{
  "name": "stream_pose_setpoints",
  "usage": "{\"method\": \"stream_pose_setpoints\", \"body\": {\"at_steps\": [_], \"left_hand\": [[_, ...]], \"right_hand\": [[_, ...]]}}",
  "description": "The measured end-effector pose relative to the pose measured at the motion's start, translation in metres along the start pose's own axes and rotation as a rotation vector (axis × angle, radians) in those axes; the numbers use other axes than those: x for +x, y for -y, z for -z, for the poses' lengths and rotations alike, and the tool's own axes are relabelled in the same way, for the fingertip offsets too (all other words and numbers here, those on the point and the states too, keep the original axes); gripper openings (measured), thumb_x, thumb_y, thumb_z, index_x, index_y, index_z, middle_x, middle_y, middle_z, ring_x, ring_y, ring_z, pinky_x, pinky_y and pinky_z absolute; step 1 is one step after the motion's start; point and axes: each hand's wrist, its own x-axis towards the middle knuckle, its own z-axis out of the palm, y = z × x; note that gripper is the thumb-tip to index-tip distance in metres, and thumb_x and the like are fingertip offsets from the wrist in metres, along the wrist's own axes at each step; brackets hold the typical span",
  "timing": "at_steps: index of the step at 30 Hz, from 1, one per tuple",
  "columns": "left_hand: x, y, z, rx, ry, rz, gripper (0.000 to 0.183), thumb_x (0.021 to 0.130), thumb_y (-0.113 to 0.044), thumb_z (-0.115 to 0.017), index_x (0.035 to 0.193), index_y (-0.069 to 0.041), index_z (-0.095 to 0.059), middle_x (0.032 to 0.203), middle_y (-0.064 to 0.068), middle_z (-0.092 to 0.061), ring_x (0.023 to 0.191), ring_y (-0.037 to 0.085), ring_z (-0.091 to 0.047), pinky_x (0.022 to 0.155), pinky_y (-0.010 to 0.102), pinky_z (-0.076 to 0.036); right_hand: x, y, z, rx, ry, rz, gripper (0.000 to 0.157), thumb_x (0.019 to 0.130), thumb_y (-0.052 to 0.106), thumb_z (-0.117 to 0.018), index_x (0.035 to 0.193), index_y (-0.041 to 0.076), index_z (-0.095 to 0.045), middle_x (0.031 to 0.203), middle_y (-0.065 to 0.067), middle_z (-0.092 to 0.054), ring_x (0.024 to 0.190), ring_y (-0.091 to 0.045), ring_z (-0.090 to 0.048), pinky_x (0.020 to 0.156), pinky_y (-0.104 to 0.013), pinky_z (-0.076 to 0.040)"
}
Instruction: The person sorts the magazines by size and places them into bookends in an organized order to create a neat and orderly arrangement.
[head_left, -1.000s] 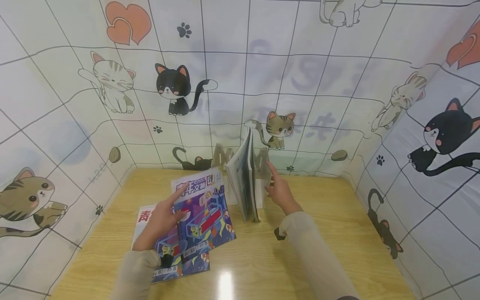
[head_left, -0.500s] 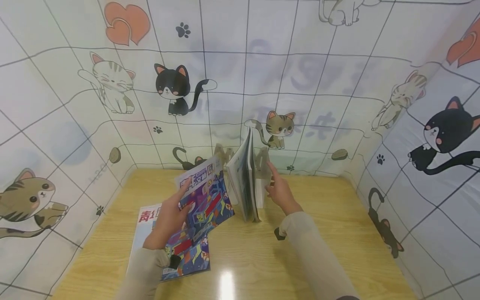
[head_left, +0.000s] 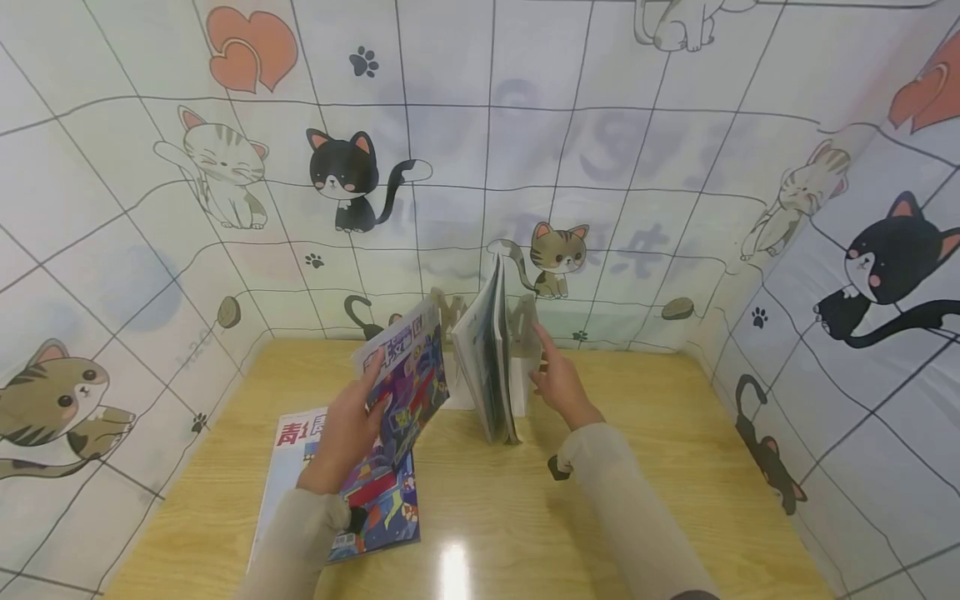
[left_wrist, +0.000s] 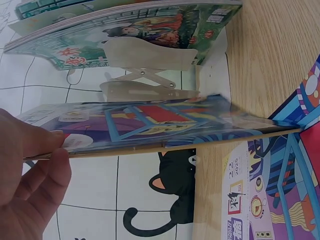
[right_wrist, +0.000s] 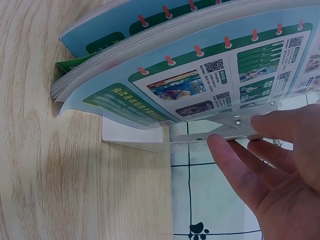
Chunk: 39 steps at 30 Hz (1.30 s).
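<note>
Head view: the purple-blue magazine (head_left: 411,367) is pinched by the left grip (head_left: 347,432), the extendable bookend (head_left: 523,333) by the right grip (head_left: 564,390); filing appears underway, with insertion between plates apparently required.

In the head view, the left hand (head_left: 347,433) hides part of the held magazine (head_left: 412,392), and the left sleeve (head_left: 296,533) covers part of the lying magazines (head_left: 393,521). Standing magazines (head_left: 480,362) hide the bookend's (head_left: 525,329) middle. The right wrist view's edge cuts off the right hand (right_wrist: 280,170); small print there is unreadable.

Wood-grain table (head_left: 735,483), white gridded wall covering (head_left: 450,142) printed with cartoon cats (head_left: 343,179), red hearts (head_left: 255,50), paw prints (head_left: 363,62)
</note>
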Motion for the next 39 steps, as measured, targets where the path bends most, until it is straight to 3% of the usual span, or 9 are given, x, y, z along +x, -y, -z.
{"method": "stream_pose_setpoints", "body": {"at_steps": [8, 21, 29, 39], "left_hand": [[0.008, 0.000, -0.010, 0.018, -0.069, -0.067, 0.090, 0.083, 0.001, -0.075, 0.155, -0.021, -0.026, 0.112, 0.022, -0.065, 0.091, 0.035, -0.063, 0.078, 0.050, -0.053], [0.007, 0.000, -0.033, 0.048, -0.103, 0.034, 0.093, 0.086, 0.000, -0.072, 0.157, -0.027, -0.019, 0.105, 0.022, -0.063, 0.082, 0.031, -0.060, 0.073, 0.048, -0.055], [0.012, -0.005, -0.046, 0.058, -0.179, 0.011, 0.089, 0.085, 0.004, -0.069, 0.156, -0.022, -0.023, 0.095, 0.023, -0.062, 0.078, 0.033, -0.060, 0.066, 0.047, -0.054], [0.024, -0.006, -0.055, 0.069, -0.160, 0.025, 0.084, 0.089, 0.005, -0.065, 0.156, -0.021, -0.022, 0.096, 0.023, -0.063, 0.078, 0.033, -0.058, 0.071, 0.049, -0.052]], "right_hand": [[0.000, 0.001, 0.001, 0.000, -0.005, -0.012, 0.091, 0.090, -0.008, -0.062, 0.155, 0.035, -0.016, 0.136, -0.030, -0.048, 0.111, -0.042, -0.059, 0.065, -0.036, -0.058], [0.000, 0.001, -0.001, 0.005, -0.005, -0.009, 0.091, 0.090, -0.008, -0.061, 0.156, 0.034, -0.016, 0.136, -0.029, -0.048, 0.109, -0.040, -0.060, 0.065, -0.035, -0.058], [-0.001, 0.002, 0.000, 0.001, -0.014, -0.009, 0.089, 0.090, -0.008, -0.061, 0.156, 0.032, -0.017, 0.135, -0.030, -0.048, 0.110, -0.042, -0.059, 0.065, -0.035, -0.059], [-0.002, 0.002, 0.001, 0.000, -0.013, 0.000, 0.092, 0.089, -0.008, -0.062, 0.155, 0.037, -0.017, 0.135, -0.029, -0.049, 0.110, -0.041, -0.059, 0.063, -0.034, -0.058]]}}
